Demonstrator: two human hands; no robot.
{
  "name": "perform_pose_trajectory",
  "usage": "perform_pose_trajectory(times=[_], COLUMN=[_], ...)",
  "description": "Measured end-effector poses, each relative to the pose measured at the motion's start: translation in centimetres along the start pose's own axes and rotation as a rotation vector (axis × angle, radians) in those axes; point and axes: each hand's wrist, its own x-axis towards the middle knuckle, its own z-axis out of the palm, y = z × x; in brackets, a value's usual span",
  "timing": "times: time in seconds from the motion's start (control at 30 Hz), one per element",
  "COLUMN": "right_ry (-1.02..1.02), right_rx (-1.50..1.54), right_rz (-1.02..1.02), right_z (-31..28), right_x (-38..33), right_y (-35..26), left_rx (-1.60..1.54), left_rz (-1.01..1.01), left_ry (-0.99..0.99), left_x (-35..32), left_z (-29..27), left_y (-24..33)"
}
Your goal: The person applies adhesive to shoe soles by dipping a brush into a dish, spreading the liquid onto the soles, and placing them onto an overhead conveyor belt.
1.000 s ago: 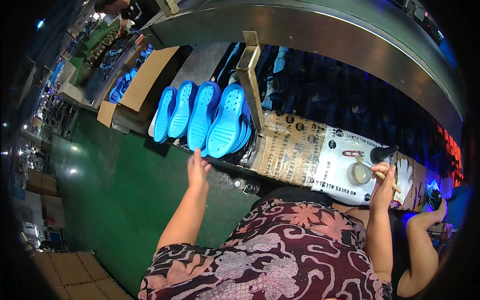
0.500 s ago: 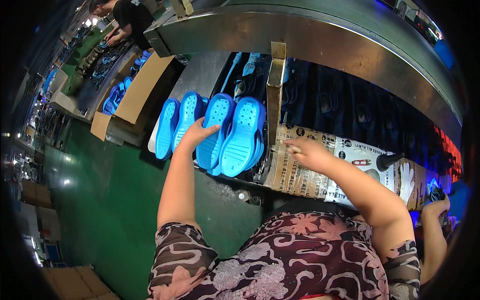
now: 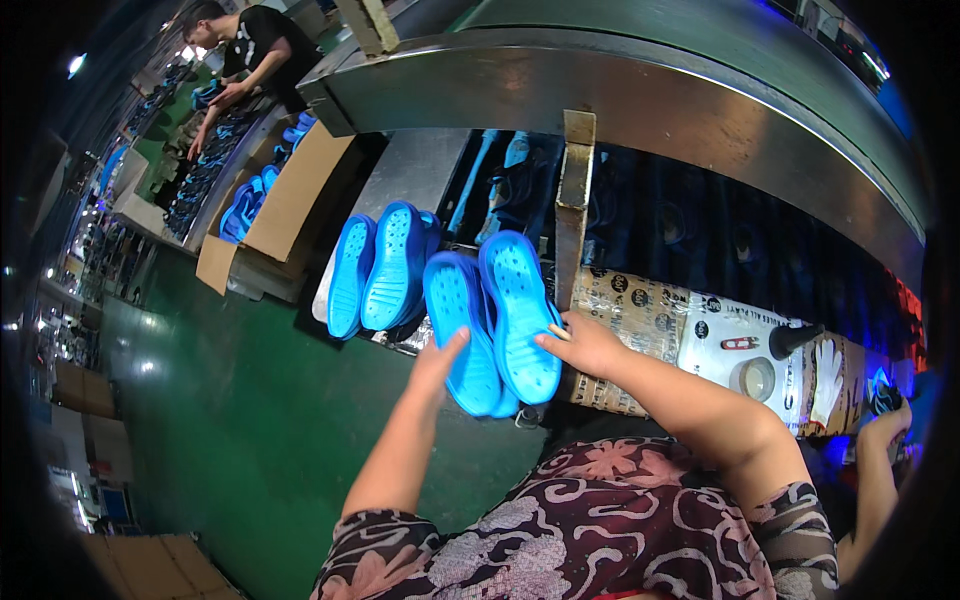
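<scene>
Two small stacks of blue shoe soles, light blue inside with dimpled heels, are between my hands. My left hand (image 3: 432, 368) grips the left stack (image 3: 462, 325) by its outer edge, thumb on top. On the right stack (image 3: 518, 320), my right hand (image 3: 588, 346) closes round the outer edge, its thumb over the rim. A small tan tip (image 3: 559, 332) sticks out at the right fingers; what it is I cannot make out. The fingers underneath are hidden. More blue soles (image 3: 394, 270) rest on the metal surface just left of the held ones.
A metal post (image 3: 573, 215) stands behind the soles, under a long metal rail (image 3: 600, 90). Rightward are a taped cardboard surface (image 3: 625, 310), a glass jar (image 3: 753, 379), a black cone (image 3: 795, 340) and a white glove (image 3: 826, 380). A carton (image 3: 295, 205) and a co-worker (image 3: 265, 55) are far left.
My right hand has moved left from the cardboard onto the right stack. Both stacks have come nearer to me, away from the soles on the left.
</scene>
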Motion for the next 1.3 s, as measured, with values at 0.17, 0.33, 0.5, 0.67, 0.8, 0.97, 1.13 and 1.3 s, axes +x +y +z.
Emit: perform_pose_trajectory(times=[0.17, 0.33, 0.5, 0.67, 0.8, 0.97, 1.13, 1.3], right_ry=[-0.132, -0.26, -0.274, -0.227, -0.149, -0.154, -0.169, -0.173], right_rx=[-0.161, -0.322, -0.385, -0.345, -0.306, -0.258, -0.268, -0.302], right_rz=[-0.005, 0.018, 0.103, 0.128, 0.018, 0.024, 0.093, 0.049], right_z=[-1.3, -2.8, -5.0, -6.4, -6.5, -7.9, -8.2, -8.4], right_x=[-3.5, -7.1, -10.5, -13.6, -13.4, -14.0, -14.3, -13.0], right_y=[0.1, 1.8, 5.6, 8.0, 8.9, 11.2, 11.8, 11.1], left_rx=[-0.118, -0.002, 0.265, 0.375, 0.313, 0.493, 0.382, 0.012], left_rz=[0.173, 0.142, 0.166, 0.176, 0.221, 0.304, 0.181, -0.014], left_ry=[0.263, 0.346, 0.166, 0.124, 0.138, 0.035, 0.047, 0.017], left_x=[-9.0, -13.3, -15.7, -15.6, -15.2, -16.1, -15.6, -14.2], left_z=[4.6, 7.8, 11.9, 14.1, 14.6, 16.2, 17.0, 16.3], left_y=[-6.0, -9.9, -11.7, -10.8, -10.1, -10.7, -11.0, -11.0])
